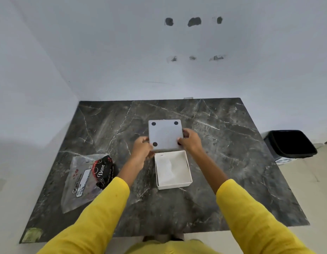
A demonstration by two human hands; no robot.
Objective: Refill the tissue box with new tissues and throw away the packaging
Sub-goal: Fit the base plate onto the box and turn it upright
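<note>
Yellow sleeves [96,213], both hands [142,149] gripping white base panel [165,135], above open tissue box [172,170]

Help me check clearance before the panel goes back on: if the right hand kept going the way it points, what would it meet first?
The right hand points up-left, already gripping the white panel. Beyond that, only bare marble table and then the wall, though depth is hard to judge.

The table [223,143] is dark grey marble with pale veins. The base panel [165,134] is white with black round pads, and the tissue box [174,185] is white. The packaging [85,178] is clear plastic with black-and-red print, the sleeves [254,213] yellow, the bin [289,143] black.
</note>
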